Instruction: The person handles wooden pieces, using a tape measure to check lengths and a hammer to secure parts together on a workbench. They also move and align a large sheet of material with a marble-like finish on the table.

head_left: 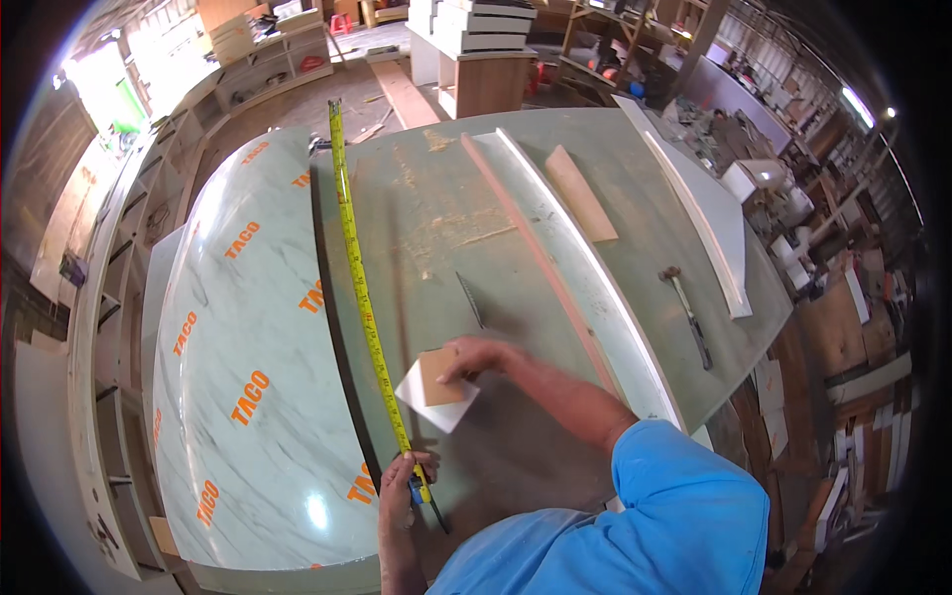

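My left hand, low in the middle, is closed round the near end of a yellow tape measure. Its blade is drawn out far across the table, beside the dark edge of a glossy marble-patterned panel. Just below that hand hangs a thin dark strip. To the right of the tape, my right hand grips a small flat board piece, part brown and part white, by its brown part. A thin dark pointed strip lies beyond this hand.
On the green-grey table lie a long white strip, a reddish wood strip, a short wooden board, a hammer and a white tapered panel. Shelving frames line the left; wood scraps are piled right.
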